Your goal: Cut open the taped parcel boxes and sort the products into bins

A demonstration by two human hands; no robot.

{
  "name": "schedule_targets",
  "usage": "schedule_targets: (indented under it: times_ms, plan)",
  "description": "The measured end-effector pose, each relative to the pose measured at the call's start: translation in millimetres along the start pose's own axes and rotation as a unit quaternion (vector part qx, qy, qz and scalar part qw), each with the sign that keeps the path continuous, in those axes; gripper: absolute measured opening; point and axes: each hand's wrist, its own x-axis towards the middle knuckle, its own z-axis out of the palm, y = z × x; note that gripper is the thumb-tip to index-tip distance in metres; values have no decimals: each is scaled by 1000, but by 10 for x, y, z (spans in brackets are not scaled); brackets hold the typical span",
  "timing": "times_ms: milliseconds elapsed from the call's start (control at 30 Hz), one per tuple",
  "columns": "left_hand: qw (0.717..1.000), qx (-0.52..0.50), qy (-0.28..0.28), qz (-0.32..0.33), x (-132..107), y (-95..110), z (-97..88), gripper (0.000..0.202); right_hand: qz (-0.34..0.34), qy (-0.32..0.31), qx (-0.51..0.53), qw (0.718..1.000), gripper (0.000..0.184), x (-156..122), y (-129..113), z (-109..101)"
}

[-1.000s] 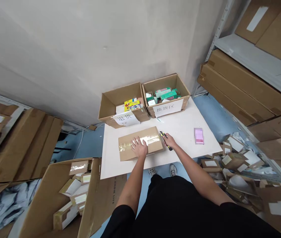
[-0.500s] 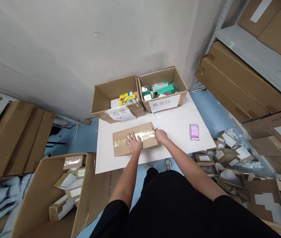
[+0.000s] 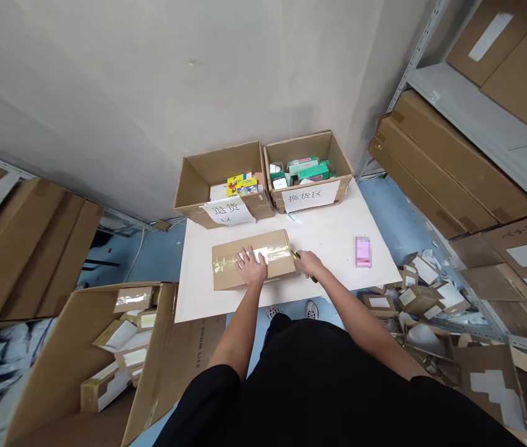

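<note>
A taped cardboard box (image 3: 228, 251) lies near the front of the white table (image 3: 328, 230), with shiny clear tape running along its top. My left hand (image 3: 251, 268) rests flat on that top, fingers spread over the tape. At the box's right end, my right hand (image 3: 308, 263) is closed around a utility knife (image 3: 296, 254) with yellow and black parts. The knife's tip points at the box's right edge; whether the blade touches the cardboard I cannot tell.
Two open cartons with handwritten signs stand at the back: the left carton (image 3: 193, 192) holds yellow packs, the right carton (image 3: 344, 164) green boxes. A pink, blurred item (image 3: 363, 251) lies at the right. A large carton (image 3: 58, 347) of small boxes stands lower left; shelves flank both sides.
My right hand has drawn slightly right and down from the box's end, and more of the knife shows. My left hand stays on the box. The view has shifted a little.
</note>
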Motion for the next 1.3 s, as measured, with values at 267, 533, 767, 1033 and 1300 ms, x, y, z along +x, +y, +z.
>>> schedule_targets:
  times_ms: [267,533,767,1033,1300]
  plan:
    - [1000,-6,8,5,1,2,-14,67,-31,-7,156,987,25,85,158,-57]
    - [1000,7,11,9,-5,-9,-31,66,-45,-38,249,967,22,160,329,105]
    - [1000,5,8,8,10,-12,-5,66,-23,-36,354,934,33,153,484,283]
    - [1000,6,7,9,13,11,-4,67,-16,-28,359,933,41,189,463,352]
    - [1000,-4,4,6,9,18,-12,66,-36,-60,377,924,32,131,482,303]
